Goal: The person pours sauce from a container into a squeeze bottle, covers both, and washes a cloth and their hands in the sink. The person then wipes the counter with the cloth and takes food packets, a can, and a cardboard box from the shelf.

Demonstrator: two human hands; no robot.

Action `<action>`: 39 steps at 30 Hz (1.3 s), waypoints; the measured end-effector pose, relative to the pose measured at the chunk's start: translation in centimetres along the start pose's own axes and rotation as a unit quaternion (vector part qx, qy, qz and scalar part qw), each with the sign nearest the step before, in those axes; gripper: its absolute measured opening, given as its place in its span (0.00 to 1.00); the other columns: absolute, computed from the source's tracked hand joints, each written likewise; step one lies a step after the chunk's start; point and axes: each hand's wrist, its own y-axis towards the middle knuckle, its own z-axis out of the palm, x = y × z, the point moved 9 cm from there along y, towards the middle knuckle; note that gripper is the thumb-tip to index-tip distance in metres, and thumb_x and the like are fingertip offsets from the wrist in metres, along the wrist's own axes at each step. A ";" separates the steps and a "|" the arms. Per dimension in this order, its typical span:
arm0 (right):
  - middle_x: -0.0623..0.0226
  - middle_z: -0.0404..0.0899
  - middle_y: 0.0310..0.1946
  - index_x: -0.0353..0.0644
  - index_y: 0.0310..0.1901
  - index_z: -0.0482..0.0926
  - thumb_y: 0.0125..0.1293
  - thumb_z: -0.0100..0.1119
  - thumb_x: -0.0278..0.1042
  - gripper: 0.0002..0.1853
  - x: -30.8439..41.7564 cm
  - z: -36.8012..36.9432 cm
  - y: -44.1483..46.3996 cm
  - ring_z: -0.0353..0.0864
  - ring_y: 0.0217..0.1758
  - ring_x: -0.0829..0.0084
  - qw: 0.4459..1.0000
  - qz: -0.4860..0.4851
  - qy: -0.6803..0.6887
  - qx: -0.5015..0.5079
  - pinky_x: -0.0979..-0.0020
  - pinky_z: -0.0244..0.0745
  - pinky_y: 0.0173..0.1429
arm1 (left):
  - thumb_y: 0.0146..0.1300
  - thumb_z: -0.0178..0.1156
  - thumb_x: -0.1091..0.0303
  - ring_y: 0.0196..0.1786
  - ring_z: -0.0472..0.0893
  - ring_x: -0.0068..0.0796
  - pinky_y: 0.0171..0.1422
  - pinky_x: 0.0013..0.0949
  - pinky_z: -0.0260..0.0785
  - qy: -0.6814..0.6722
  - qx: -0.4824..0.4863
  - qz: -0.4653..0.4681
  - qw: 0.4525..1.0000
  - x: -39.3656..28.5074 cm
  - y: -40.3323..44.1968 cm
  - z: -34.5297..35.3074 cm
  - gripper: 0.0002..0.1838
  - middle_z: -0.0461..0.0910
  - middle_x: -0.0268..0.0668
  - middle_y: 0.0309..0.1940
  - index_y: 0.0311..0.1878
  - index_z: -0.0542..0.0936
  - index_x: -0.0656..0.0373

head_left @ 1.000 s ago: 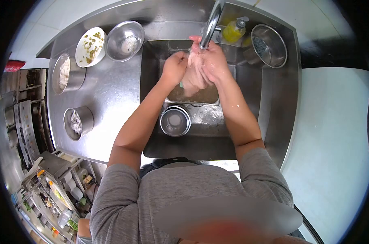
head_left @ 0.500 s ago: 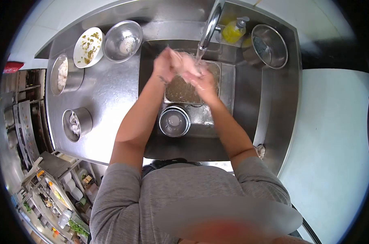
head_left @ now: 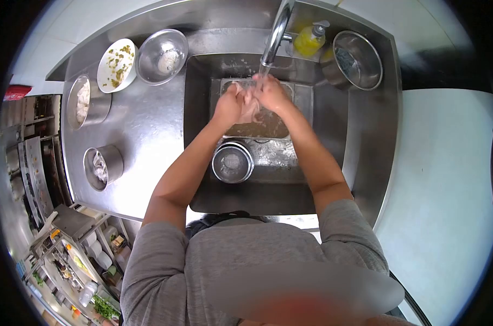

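Note:
Under running water from the faucet [head_left: 276, 35], both hands work on a limp, pale pink piece that looks like raw meat [head_left: 250, 112]. My left hand [head_left: 230, 106] is closed on its left side. My right hand [head_left: 271, 95] grips its upper right part, close beneath the spout. The piece hangs over a rectangular metal tray [head_left: 282, 133] of cloudy brownish water in the sink [head_left: 328, 136]. My fingers partly hide the piece, and splashing water blurs its edges.
Nested metal bowls [head_left: 233, 174] stand in the sink near me. On the left counter are a white bowl with food bits [head_left: 108, 76], a steel bowl [head_left: 149, 70] and two steel pots [head_left: 102, 103]. A yellow soap bottle [head_left: 307, 43] and a steel pot [head_left: 339, 73] stand behind right.
Both hands have come slightly lower and nearer the tray. The pink piece, blurred between the hands before, now hangs down over the water.

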 end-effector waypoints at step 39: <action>0.69 0.76 0.27 0.40 0.33 0.76 0.66 0.54 0.33 0.07 0.1 5.8 -3.1 0.74 0.29 0.77 0.573 0.378 0.714 -0.137 0.72 0.70 0.31 | 0.54 0.59 0.80 0.33 0.77 0.27 0.38 0.31 0.74 -0.099 -0.143 0.032 0.984 -4.3 -0.6 -1.7 0.15 0.75 0.37 0.31 0.45 0.71 0.61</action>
